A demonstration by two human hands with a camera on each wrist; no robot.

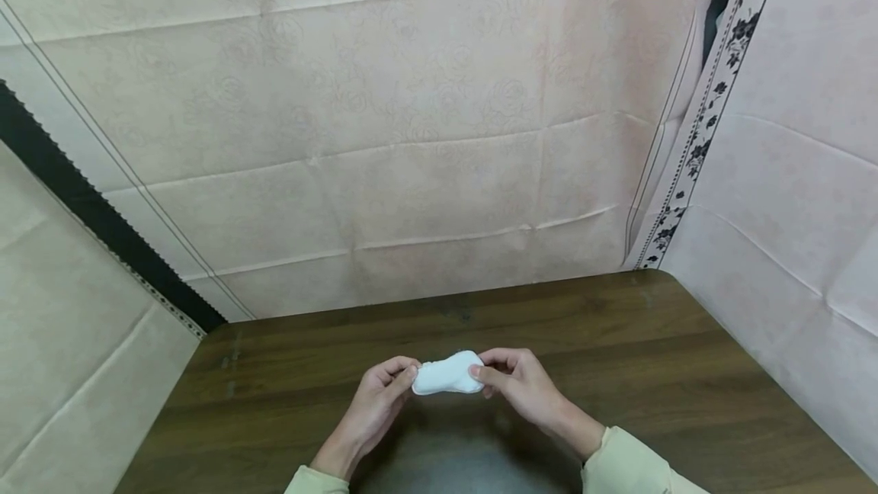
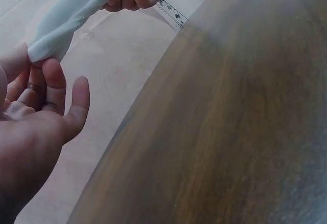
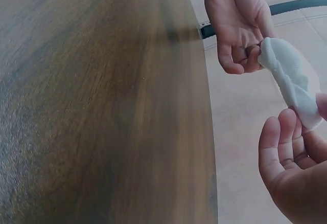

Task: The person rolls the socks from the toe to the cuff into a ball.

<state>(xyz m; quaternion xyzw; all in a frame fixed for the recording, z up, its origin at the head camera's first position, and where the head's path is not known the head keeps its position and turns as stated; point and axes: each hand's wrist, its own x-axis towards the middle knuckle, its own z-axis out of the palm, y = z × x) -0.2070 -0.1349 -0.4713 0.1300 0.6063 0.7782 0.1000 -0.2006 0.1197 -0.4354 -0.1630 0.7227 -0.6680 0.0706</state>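
Note:
A small white cloth pad (image 1: pixel 447 374), soft and curved along its edges, is held up above the wooden table. My left hand (image 1: pixel 376 408) pinches its left end between thumb and fingers. At the other end, my right hand (image 1: pixel 524 391) grips it with the thumb in front. The left wrist view has the pad (image 2: pixel 69 19) stretched between both hands, its underside creased. From the right wrist, folds show along the pad (image 3: pixel 291 75), and its near end sits between the right thumb and fingers. What exact kind of cloth item it is, I cannot tell.
The brown wooden table (image 1: pixel 329 357) spreads beneath both hands. Pale patterned cloth (image 1: pixel 411 136) hangs behind its far edge, with more cloth sheets at the left (image 1: pixel 82 341) and right (image 1: pixel 789 212). A dark strip (image 1: pixel 103 208) runs down the left corner.

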